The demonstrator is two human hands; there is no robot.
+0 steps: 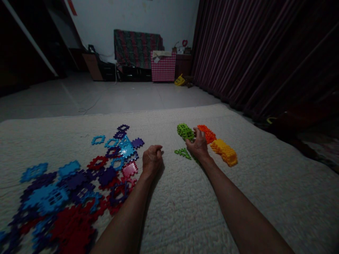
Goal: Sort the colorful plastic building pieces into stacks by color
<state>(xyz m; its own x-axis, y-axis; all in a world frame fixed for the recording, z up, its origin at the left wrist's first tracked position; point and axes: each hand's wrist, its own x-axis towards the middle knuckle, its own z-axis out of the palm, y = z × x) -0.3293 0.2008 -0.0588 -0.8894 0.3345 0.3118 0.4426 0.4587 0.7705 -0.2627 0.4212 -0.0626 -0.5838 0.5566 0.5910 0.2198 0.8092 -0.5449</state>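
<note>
My left hand [152, 160] is closed and rests on the pale quilted mat, just right of the blue, purple and red pieces. Nothing shows sticking out of it. My right hand [198, 144] curls its thumb and fingers round the near end of a stack of green plastic interlocking tiles [184, 131]. A green triangular piece [182, 153] lies flat in front of the stack, and more green shows partly hidden beneath my right wrist. Beyond the fingers sits a pile of orange tiles [207, 134]. A yellow tile stack [225, 152] leans over to its right.
Loose light blue tiles [69, 168], purple tiles [108, 176] and red tiles [72, 225] spread over the left of the quilted mat [172, 211]. Past the mat's far edge are a tiled floor [143, 97], covered furniture [137, 49] and purple curtains [238, 53].
</note>
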